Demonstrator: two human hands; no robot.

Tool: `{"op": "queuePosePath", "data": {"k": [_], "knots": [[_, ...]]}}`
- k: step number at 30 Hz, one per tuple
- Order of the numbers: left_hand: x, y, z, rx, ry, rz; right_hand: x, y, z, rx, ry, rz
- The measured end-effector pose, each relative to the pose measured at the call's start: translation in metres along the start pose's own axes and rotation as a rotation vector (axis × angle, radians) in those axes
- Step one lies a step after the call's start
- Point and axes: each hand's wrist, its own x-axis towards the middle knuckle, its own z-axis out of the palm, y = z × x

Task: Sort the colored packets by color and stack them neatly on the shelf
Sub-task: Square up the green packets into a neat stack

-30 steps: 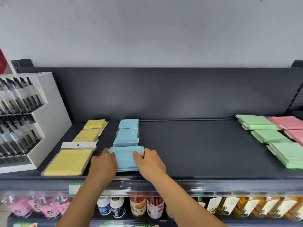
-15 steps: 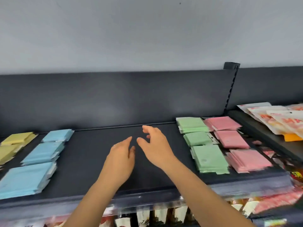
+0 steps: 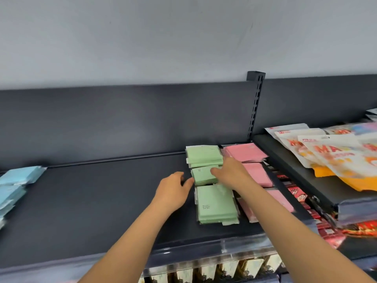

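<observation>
I am working on the green packets. My left hand (image 3: pixel 175 189) is loose and wide, with its fingertips just beside the left edge of the middle green stack (image 3: pixel 202 176). My right hand (image 3: pixel 231 173) lies over the stack's right side, thumb on top. I cannot tell if its fingers grip. The stack sits on the shelf (image 3: pixel 102 201), beside the pink packets (image 3: pixel 244 152). Next, I think both hands should push its edges straight.

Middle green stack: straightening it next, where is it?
Head view, right of centre: the middle green stack sits between the back green stack and front green stack, left of pink stacks.
</observation>
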Motion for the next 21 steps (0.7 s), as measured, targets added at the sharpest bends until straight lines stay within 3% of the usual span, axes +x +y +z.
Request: {"op": "queuePosePath", "data": {"k": [6, 9, 14, 17, 19, 21], "knots": [[0.021, 0.016, 0.008, -0.053, -0.012, -0.056, 0.01, 0.0, 0.007, -0.277, 0.004, 0.051], [0.029, 0.016, 0.009, -0.124, -0.016, -0.074, 0.012, -0.007, 0.013, -0.3, 0.015, 0.04], [0.037, 0.003, 0.005, -0.307, 0.02, -0.206, 0.017, -0.019, 0.018, -0.199, -0.026, 0.041], [0.037, -0.008, -0.007, -0.583, 0.006, -0.265, 0.017, -0.029, 0.024, -0.029, -0.139, 0.058], [0.035, -0.016, -0.021, -0.686, -0.044, -0.258, 0.015, -0.038, 0.029, 0.127, -0.234, 0.054], [0.033, -0.028, -0.038, -0.632, -0.082, -0.182, 0.013, -0.05, 0.035, 0.216, -0.289, 0.016]]}}
